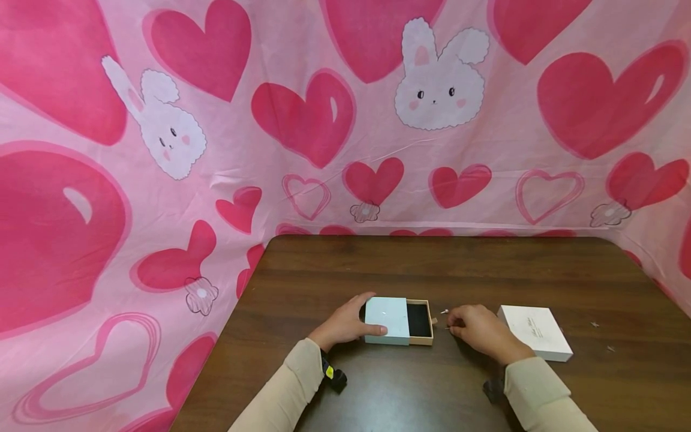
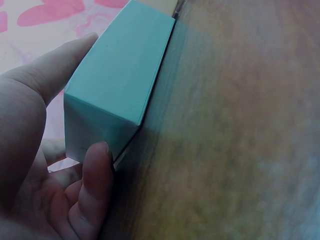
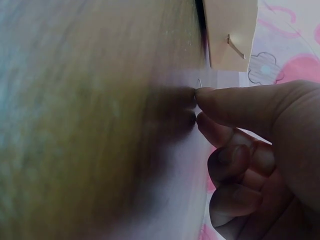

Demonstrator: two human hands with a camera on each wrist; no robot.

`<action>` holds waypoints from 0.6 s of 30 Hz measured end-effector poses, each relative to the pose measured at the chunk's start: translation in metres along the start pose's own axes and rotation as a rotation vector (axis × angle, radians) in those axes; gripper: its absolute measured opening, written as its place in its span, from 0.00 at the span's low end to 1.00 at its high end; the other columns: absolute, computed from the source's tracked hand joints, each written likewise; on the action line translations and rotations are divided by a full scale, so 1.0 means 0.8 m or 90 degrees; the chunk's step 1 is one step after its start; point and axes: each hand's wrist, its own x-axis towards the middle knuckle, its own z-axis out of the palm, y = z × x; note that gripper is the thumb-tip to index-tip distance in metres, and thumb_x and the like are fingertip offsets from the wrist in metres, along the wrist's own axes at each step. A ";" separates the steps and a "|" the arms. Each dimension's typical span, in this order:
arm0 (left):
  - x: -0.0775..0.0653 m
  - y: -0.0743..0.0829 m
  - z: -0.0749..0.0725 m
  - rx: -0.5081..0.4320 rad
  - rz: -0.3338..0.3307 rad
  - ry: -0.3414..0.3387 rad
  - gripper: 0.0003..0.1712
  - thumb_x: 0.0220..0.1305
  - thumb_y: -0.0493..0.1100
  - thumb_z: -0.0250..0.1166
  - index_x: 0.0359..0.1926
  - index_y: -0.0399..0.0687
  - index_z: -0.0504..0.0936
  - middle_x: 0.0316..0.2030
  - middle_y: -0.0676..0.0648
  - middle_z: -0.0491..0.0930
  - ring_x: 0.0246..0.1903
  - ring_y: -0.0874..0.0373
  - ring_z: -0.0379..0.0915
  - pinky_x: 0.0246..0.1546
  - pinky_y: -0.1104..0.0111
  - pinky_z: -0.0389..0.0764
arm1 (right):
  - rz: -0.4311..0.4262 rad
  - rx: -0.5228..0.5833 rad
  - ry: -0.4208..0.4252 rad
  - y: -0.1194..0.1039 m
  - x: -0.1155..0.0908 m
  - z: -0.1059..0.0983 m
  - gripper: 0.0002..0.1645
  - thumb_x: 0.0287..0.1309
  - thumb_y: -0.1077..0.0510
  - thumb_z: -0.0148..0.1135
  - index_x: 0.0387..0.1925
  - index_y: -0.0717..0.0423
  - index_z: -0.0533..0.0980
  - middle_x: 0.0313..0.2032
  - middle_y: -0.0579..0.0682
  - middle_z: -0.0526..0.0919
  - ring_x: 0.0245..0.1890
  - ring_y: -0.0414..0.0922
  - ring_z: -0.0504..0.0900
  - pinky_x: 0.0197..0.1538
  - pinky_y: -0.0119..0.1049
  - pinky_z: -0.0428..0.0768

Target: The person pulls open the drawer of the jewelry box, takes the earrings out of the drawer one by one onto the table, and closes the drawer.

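My left hand [image 1: 345,321] grips the closed end of a light blue sliding gift box [image 1: 386,318]; the left wrist view shows its fingers around the box sleeve [image 2: 120,70]. Its tan drawer [image 1: 430,336] is pulled partway out to the right, showing a black foam insert [image 1: 418,320]. A small ribbon tab [image 1: 434,321] sticks out from the drawer front. Just right of it, my right hand [image 1: 477,330] reaches down with curled fingers. A thin metal pin [image 3: 199,83] shows at its thumb tip; I cannot tell if it is pinched. A small silvery piece [image 1: 444,311] lies by the index fingertip.
A white box piece [image 1: 534,332] with printed lettering lies beside my right hand. Farther right, two tiny light pieces [image 1: 594,324] lie on the dark wooden table [image 1: 345,264]. A pink curtain [image 1: 302,48] printed with hearts and rabbits hangs behind and at the sides.
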 end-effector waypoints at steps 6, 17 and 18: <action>-0.001 0.001 -0.001 -0.004 -0.003 -0.003 0.56 0.43 0.70 0.74 0.72 0.60 0.62 0.68 0.50 0.63 0.62 0.52 0.62 0.59 0.47 0.65 | 0.005 -0.004 -0.006 0.002 0.001 0.001 0.09 0.51 0.62 0.72 0.26 0.46 0.79 0.27 0.39 0.78 0.30 0.40 0.75 0.38 0.45 0.75; -0.001 0.001 -0.001 -0.005 -0.003 -0.004 0.56 0.43 0.70 0.74 0.72 0.61 0.62 0.68 0.51 0.62 0.64 0.52 0.61 0.60 0.47 0.64 | 0.001 0.006 -0.008 0.002 0.000 0.000 0.09 0.50 0.63 0.71 0.26 0.47 0.79 0.27 0.39 0.78 0.29 0.41 0.74 0.38 0.45 0.75; -0.001 0.001 -0.001 -0.006 -0.002 -0.004 0.56 0.43 0.70 0.74 0.72 0.61 0.62 0.69 0.51 0.62 0.64 0.52 0.61 0.60 0.47 0.64 | 0.001 0.007 -0.007 0.001 0.000 -0.001 0.09 0.50 0.63 0.71 0.26 0.47 0.79 0.27 0.39 0.78 0.29 0.41 0.74 0.38 0.45 0.75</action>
